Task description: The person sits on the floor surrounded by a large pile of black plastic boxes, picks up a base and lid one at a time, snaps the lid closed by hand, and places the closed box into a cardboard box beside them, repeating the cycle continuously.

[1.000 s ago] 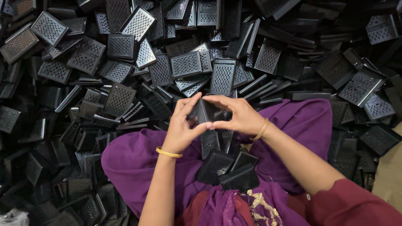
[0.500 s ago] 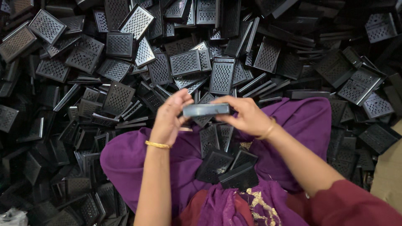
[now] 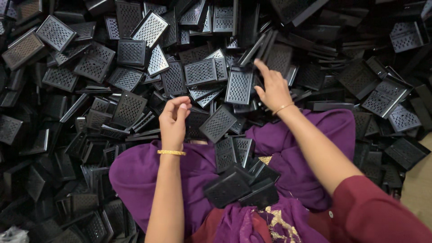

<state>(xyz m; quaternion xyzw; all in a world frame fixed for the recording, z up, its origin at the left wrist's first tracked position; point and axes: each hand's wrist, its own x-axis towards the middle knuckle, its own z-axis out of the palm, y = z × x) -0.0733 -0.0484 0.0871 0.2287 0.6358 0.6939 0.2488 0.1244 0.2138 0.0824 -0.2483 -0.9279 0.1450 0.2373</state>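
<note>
Your hands have come apart since half a second ago: the black perforated piece you held between them at chest height is gone from both. Your right hand (image 3: 272,87) now reaches forward into the heap, fingers spread and apart, its fingertips touching or just over a tilted black perforated tray (image 3: 239,85) that stands nearly upright at the near edge of the pile. You clamp nothing with that hand yet. Your left hand (image 3: 174,118) has drawn back and hangs above your knee, fingers curled loosely together on nothing, a gold bangle (image 3: 171,152) at the wrist. A thin gold bracelet (image 3: 283,108) sits on your right wrist.

Just right of your left hand, a square black perforated piece (image 3: 218,123) lies tilted at the edge of your purple cloth (image 3: 135,171), apart from both hands. On your lap rests a small stack of black trays (image 3: 238,184), several leaning against each other, mostly with their dark backs up.

All around and ahead of you spreads the heap of black trays (image 3: 90,67), rectangular, shallow, each with a grid of small holes in its face. Some lie face up and catch grey light, some lie edge-on or upside down, overlapping without order. At the far right a strip of pale floor (image 3: 420,180) shows beside the heap. No labels are readable on any piece.
</note>
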